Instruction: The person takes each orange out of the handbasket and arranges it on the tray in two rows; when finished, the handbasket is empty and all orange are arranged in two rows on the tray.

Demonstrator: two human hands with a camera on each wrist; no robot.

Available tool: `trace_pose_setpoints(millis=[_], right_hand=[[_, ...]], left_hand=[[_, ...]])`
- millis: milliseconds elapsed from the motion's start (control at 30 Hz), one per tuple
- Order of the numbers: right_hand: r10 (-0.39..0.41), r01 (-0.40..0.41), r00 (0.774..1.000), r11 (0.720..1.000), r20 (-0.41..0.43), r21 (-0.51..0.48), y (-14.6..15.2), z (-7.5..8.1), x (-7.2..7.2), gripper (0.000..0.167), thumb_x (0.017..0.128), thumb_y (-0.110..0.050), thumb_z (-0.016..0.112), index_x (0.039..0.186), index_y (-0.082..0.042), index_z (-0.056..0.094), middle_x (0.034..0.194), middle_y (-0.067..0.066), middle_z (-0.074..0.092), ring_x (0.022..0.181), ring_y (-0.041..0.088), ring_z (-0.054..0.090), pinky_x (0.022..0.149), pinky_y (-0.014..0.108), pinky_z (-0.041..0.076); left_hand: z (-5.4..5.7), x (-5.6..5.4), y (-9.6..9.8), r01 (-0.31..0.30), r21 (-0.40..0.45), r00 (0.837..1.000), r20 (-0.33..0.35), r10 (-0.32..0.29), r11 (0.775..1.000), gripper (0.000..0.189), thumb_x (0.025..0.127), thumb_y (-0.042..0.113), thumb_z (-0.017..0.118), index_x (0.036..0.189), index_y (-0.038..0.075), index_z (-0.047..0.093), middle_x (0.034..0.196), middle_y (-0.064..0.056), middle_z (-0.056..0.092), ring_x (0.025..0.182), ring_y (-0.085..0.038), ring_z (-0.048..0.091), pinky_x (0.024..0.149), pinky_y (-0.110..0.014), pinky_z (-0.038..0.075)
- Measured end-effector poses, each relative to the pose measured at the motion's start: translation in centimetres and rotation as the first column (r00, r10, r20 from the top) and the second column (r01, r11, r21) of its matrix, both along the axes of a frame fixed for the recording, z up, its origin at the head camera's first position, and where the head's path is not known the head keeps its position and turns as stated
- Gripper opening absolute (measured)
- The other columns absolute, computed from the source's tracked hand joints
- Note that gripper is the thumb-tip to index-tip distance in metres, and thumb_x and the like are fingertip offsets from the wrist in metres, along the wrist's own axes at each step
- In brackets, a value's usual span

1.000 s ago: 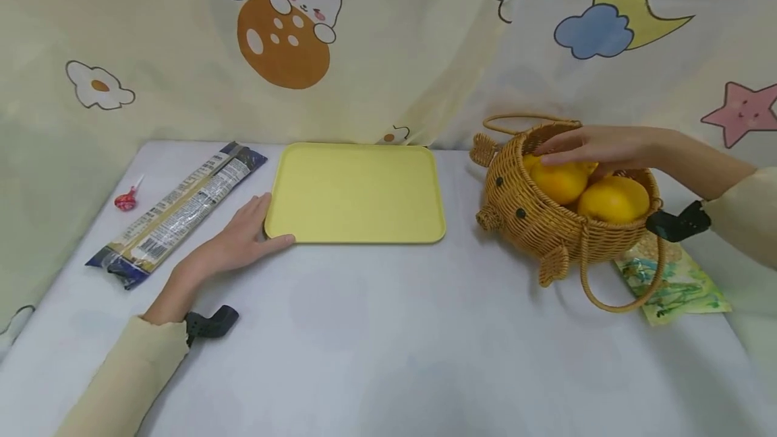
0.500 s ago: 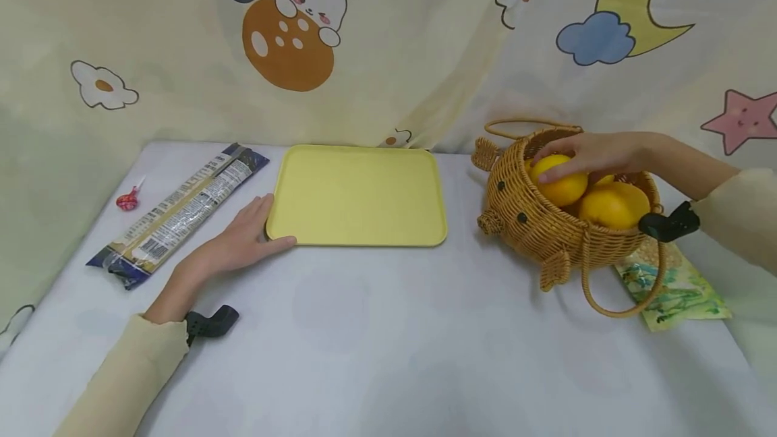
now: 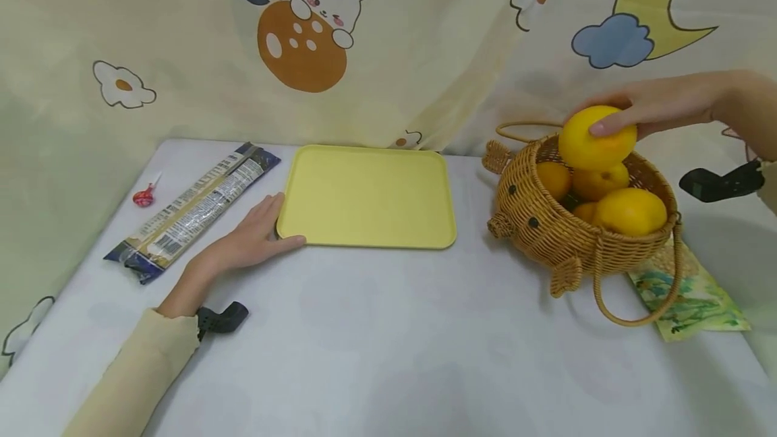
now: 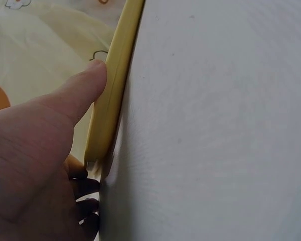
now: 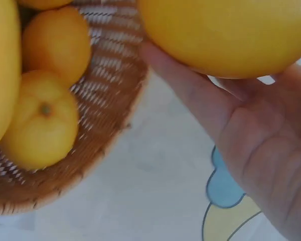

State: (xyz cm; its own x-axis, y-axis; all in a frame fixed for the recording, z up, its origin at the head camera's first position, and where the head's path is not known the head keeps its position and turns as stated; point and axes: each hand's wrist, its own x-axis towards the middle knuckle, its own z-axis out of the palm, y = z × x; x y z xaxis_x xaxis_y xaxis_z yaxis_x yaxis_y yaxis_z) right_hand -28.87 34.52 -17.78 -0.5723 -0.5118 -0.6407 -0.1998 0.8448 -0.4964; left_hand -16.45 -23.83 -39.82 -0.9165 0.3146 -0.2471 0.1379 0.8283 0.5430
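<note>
In the head view my right hand point(image 3: 668, 103) grips a large, smooth yellow fruit point(image 3: 595, 140) above the wicker basket point(image 3: 546, 235), thumb across its near side. The right wrist view shows the fingers under this fruit point(image 5: 226, 35). Several orange and yellow fruits lie in the basket, among them an oblong yellow one point(image 3: 631, 212) and a rounder one point(image 5: 42, 118) with its stem end showing. At the yellow tray point(image 3: 370, 197), my left hand point(image 3: 251, 238) rests around the near left corner. Its thumb point(image 4: 85, 85) touches the tray's front edge, fingers along the left side.
A long blue and silver packet point(image 3: 197, 211) lies left of the tray, with a red lollipop point(image 3: 144, 196) beyond it. A green printed bag point(image 3: 698, 295) sits partly behind the basket's handle point(image 3: 634, 322). A patterned cloth point(image 3: 425, 39) hangs behind the table.
My right hand has taken hold of the yellow fruit and lifted it out of the basket, baring more fruit underneath. The left hand stays at the tray corner. The head view has shifted slightly.
</note>
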Motion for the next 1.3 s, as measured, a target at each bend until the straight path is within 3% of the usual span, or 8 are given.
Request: trace_pose_setpoints(millis=[133, 233, 300, 467, 633, 733, 1100, 1300], right_hand=[[0.004, -0.01, 0.987, 0.999, -0.163, -0.035, -1.3, 0.5, 0.7, 0.041, 0.104, -0.023, 0.04, 0.145, -0.025, 0.035, 0.125, 0.0, 0.057, 0.103, 0.021, 0.063, 0.083, 0.029, 0.058], [-0.084, 0.069, 0.961, 0.995, -0.262, -0.066, -3.3, 0.2, 1.7, 0.044, 0.104, -0.029, 0.042, 0.147, -0.024, 0.034, 0.123, -0.002, 0.056, 0.103, 0.013, 0.061, 0.082, 0.022, 0.056], [-0.197, 0.164, 0.938, 0.977, -0.284, -0.136, -5.1, -0.3, 2.5, 0.047, 0.103, -0.035, 0.044, 0.148, -0.026, 0.033, 0.121, -0.004, 0.055, 0.101, 0.009, 0.06, 0.082, 0.017, 0.055], [-0.413, 0.305, 0.871, 0.879, -0.266, -0.365, -10.2, -1.8, 4.3, 0.055, 0.099, -0.043, 0.051, 0.147, -0.019, 0.035, 0.116, -0.002, 0.054, 0.099, 0.012, 0.057, 0.079, 0.014, 0.055], [-0.44, 0.323, 0.84, 0.876, -0.317, -0.358, -14.0, -2.7, 5.0, 0.067, 0.092, -0.055, 0.056, 0.147, -0.021, 0.036, 0.121, 0.001, 0.055, 0.107, 0.016, 0.053, 0.096, 0.027, 0.05], [-0.422, 0.309, 0.839, 0.889, -0.342, -0.339, -15.5, -3.0, 5.0, 0.071, 0.09, -0.059, 0.056, 0.149, -0.025, 0.035, 0.126, 0.004, 0.054, 0.11, 0.02, 0.05, 0.098, 0.041, 0.045], [-0.37, 0.237, 0.868, 0.895, -0.331, -0.379, -20.4, -4.0, 4.8, 0.075, 0.086, -0.059, 0.062, 0.147, -0.024, 0.037, 0.13, 0.006, 0.052, 0.111, 0.023, 0.048, 0.091, 0.036, 0.04], [-0.326, 0.193, 0.894, 0.898, -0.306, -0.395, -23.0, -5.7, 3.9, 0.071, 0.084, -0.055, 0.066, 0.142, -0.02, 0.041, 0.123, 0.005, 0.054, 0.104, 0.022, 0.052, 0.088, 0.034, 0.046]], left_hand=[[-0.1, 0.2, 0.3, 0.003, 0.009, 1.0, -0.016, -0.003, 1.0, 0.109, 0.089, 0.062, 0.056, 0.154, 0.0, -0.006, 0.162, -0.024, -0.004, 0.15, -0.043, -0.002, 0.121, -0.061, 0.006], [-0.2, 0.6, 0.3, 0.004, 0.01, 1.0, -0.017, -0.004, 1.0, 0.109, 0.089, 0.061, 0.056, 0.154, -0.001, -0.005, 0.162, -0.024, -0.003, 0.15, -0.042, -0.001, 0.121, -0.06, 0.008], [-0.4, 0.8, 0.3, 0.003, 0.01, 1.0, -0.013, -0.003, 1.0, 0.109, 0.089, 0.061, 0.057, 0.154, -0.001, -0.005, 0.162, -0.024, -0.003, 0.15, -0.042, -0.001, 0.121, -0.061, 0.008], [-0.8, 1.2, 0.2, 0.008, -0.005, 1.0, -0.015, -0.008, 1.0, 0.109, 0.089, 0.061, 0.056, 0.154, -0.002, -0.005, 0.162, -0.026, -0.003, 0.15, -0.044, -0.001, 0.121, -0.061, 0.008], [-1.0, 1.2, 0.2, 0.007, -0.018, 1.0, -0.011, -0.007, 1.0, 0.11, 0.089, 0.064, 0.054, 0.154, -0.001, -0.006, 0.162, -0.026, -0.003, 0.15, -0.044, -0.001, 0.121, -0.061, 0.008], [-1.1, 1.0, 0.2, 0.004, -0.021, 1.0, -0.012, -0.004, 1.0, 0.11, 0.089, 0.064, 0.054, 0.154, -0.001, -0.007, 0.162, -0.026, -0.003, 0.15, -0.044, -0.001, 0.121, -0.061, 0.007], [0.5, -0.3, 0.2, 0.023, -0.039, 0.999, -0.028, -0.024, 0.999, 0.109, 0.09, 0.062, 0.055, 0.154, -0.002, -0.007, 0.162, -0.026, -0.002, 0.15, -0.043, -0.001, 0.121, -0.06, 0.007], [0.2, -0.2, 0.2, 0.024, -0.038, 1.0, -0.011, -0.024, 0.999, 0.109, 0.09, 0.062, 0.055, 0.154, -0.002, -0.007, 0.162, -0.025, -0.005, 0.15, -0.043, -0.005, 0.122, -0.06, 0.004]])
